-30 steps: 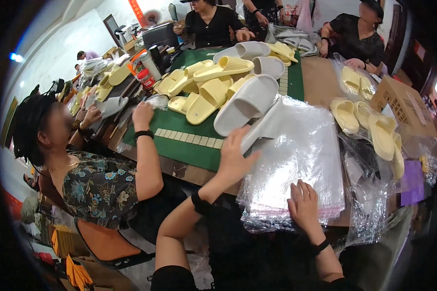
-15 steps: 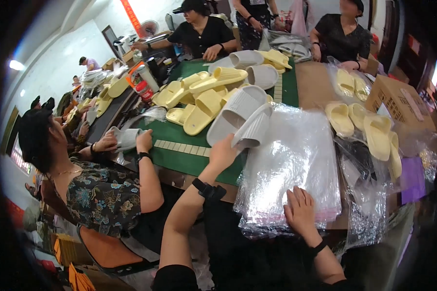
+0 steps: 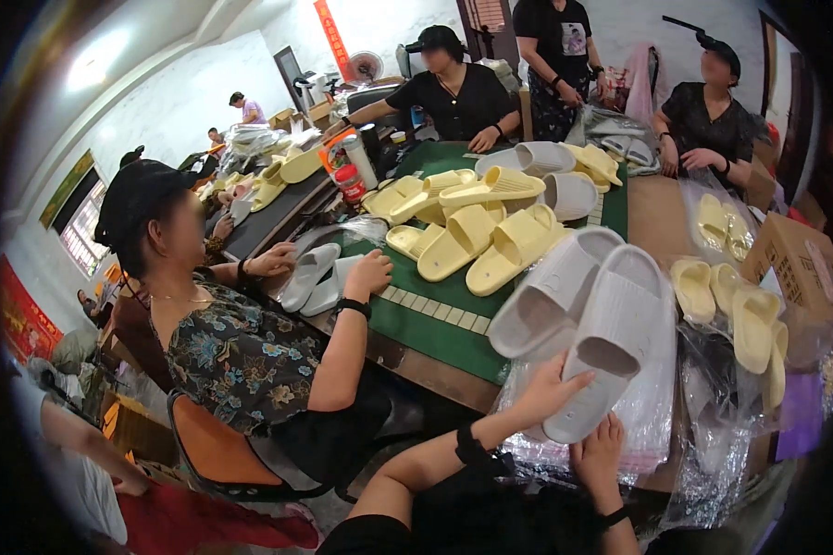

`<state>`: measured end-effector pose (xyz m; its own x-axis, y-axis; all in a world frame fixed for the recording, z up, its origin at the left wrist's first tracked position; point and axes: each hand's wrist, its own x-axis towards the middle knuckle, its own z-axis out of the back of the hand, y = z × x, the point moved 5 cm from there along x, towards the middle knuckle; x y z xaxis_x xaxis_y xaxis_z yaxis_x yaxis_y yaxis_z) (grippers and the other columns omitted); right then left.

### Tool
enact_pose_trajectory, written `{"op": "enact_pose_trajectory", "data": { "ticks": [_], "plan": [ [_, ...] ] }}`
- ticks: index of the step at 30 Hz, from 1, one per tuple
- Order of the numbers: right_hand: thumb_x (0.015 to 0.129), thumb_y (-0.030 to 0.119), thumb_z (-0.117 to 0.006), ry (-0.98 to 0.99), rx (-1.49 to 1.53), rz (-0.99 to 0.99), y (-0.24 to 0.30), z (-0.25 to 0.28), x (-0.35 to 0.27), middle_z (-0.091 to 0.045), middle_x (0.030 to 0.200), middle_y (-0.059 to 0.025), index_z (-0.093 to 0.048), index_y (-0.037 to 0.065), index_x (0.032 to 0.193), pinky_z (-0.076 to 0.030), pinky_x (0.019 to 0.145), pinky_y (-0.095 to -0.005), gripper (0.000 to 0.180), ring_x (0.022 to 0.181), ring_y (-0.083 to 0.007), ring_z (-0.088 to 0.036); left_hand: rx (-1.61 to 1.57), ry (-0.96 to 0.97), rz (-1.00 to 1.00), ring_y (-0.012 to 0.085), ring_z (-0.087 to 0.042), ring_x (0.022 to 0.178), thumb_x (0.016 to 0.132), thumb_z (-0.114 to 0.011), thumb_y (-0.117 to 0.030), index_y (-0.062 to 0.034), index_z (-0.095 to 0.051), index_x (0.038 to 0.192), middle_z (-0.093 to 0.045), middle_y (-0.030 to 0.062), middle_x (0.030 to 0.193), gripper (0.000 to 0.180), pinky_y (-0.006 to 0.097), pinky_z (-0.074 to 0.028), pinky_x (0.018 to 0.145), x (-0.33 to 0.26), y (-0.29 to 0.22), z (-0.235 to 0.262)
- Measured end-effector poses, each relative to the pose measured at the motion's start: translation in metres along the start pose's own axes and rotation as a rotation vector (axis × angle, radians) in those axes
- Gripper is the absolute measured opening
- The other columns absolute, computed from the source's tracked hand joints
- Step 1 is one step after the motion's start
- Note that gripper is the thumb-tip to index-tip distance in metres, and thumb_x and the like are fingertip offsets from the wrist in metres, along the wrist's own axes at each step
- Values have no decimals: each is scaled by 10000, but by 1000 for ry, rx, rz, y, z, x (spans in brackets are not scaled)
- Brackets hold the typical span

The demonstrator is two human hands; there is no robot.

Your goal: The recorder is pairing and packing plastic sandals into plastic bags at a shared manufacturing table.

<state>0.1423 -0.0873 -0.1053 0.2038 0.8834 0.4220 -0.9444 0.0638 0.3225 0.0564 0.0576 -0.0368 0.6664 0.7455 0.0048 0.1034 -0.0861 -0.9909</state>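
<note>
Your left hand (image 3: 539, 398) is reaching up with fingers (image 3: 565, 381) spread loosely, cupping the heel end of a grey slipper (image 3: 611, 342) from the left side, thumb and fingertips pressing on it rather than clamping tight. Your right hand (image 3: 598, 455) is sitting just under that same slipper's heel, fingers pointing up and touching its lower edge, mostly open too. The slipper is lying toe-away on a stack of clear plastic bags (image 3: 652, 430) at the near table edge, right beside a second grey slipper (image 3: 551, 291) on its left. Past those you're looking at a pile of yellow slippers (image 3: 491, 236) on the green mat (image 3: 416, 319). A person in a floral top (image 3: 241, 356) is sitting to your left, handling pale slippers.
</note>
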Motion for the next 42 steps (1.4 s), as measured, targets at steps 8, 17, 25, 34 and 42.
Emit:
{"op": "enact_pose_trajectory", "data": {
  "ticks": [8, 17, 25, 34, 42],
  "plan": [
    [711, 190, -656, -21, 12, 40, 0, 2, 1, -493, 1216, -239, -573, -11, 1147, -334, 990, -545, 487, 1171, -438, -411, 88, 50, 47, 288, -417, 1278, 912, -616, -196, 31, -213, 1441, -402, 229, 1389, 703, 357, -339, 1055, 11, 57, -15],
    [792, 99, -618, -72, 1073, -494, -45, 8, -17, -505, 1256, -191, -414, 39, 1344, -410, 974, -369, 591, 1136, -279, -512, 573, 12, -166, 348, -497, 1145, 860, -655, -235, 23, -383, 1353, -498, 244, 1227, 619, 412, -383, 991, -19, 56, -10],
    [864, 65, -595, -284, 1237, -760, -50, 29, 18, -489, 1250, -150, -316, -15, 1357, -396, 975, -334, 572, 1126, -227, -496, 943, 170, -289, 443, -365, 1264, 901, -595, -341, 72, -402, 1328, -359, 301, 1380, 624, 460, -319, 1058, -32, 41, -25],
    [875, 24, -582, -233, 973, -601, -58, 44, 34, -438, 1338, -172, -207, 1, 1447, -330, 1039, -333, 685, 1222, -248, -433, 1154, 57, -372, 351, -460, 1239, 800, -502, -52, -3, -543, 1213, -500, 211, 1317, 418, 427, -353, 1028, -54, 39, -18],
    [884, 94, -606, -328, 767, -594, -64, 44, 43, -450, 1355, -184, -259, 43, 1456, -372, 1009, -333, 672, 1203, -272, -474, 1238, -9, -496, 336, -457, 1259, 826, -503, -84, 24, -519, 1248, -490, 224, 1335, 436, 426, -338, 1050, -61, 56, -24]
  ]
}}
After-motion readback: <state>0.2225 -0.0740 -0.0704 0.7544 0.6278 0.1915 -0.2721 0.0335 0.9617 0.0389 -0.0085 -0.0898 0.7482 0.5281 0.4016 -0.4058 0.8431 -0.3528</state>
